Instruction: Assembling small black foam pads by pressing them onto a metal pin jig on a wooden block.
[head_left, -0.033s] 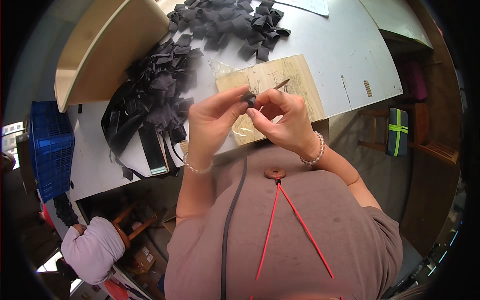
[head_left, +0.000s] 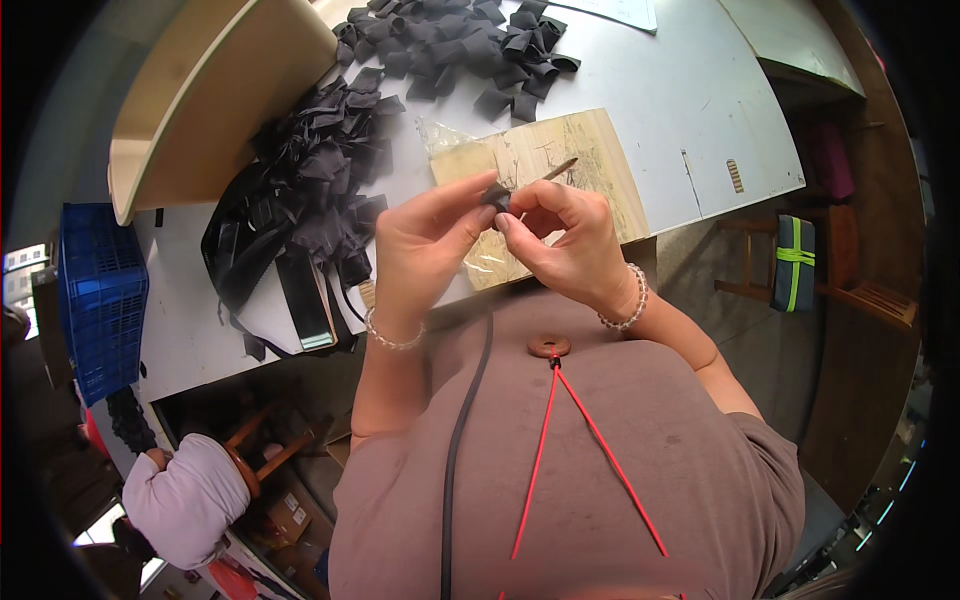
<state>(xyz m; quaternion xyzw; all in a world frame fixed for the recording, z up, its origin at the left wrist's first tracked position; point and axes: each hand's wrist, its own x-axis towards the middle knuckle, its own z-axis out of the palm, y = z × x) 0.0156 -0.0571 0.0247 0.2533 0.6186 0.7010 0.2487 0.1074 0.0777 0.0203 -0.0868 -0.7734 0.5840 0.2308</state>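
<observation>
Above the wooden board, both hands meet at a small folded piece of black fabric (head_left: 496, 197). My left hand (head_left: 425, 240) is closed, pinching the piece between thumb and fingers. My right hand (head_left: 575, 240) is closed too, its thumb and forefinger at the piece's right side. A narrow brown pointed tool (head_left: 566, 168) juts out beyond the right knuckles; its other end is hidden, so whether that hand holds it is unclear. Beneath lies the pale wooden board (head_left: 612, 170), scuffed with dark marks, with clear plastic film (head_left: 445, 138) at its left edge.
Left of the board is a heap of black fabric strips (head_left: 325, 190); a pile of folded black pieces (head_left: 450, 50) lies farther back. A curved wooden panel (head_left: 220, 100) borders the white table (head_left: 700, 110). Beyond are a blue crate (head_left: 100, 300), a stool cushion (head_left: 794, 262) and another person (head_left: 190, 495).
My right thumb has shifted very slightly up against the black fabric piece. Otherwise the scene looks the same.
</observation>
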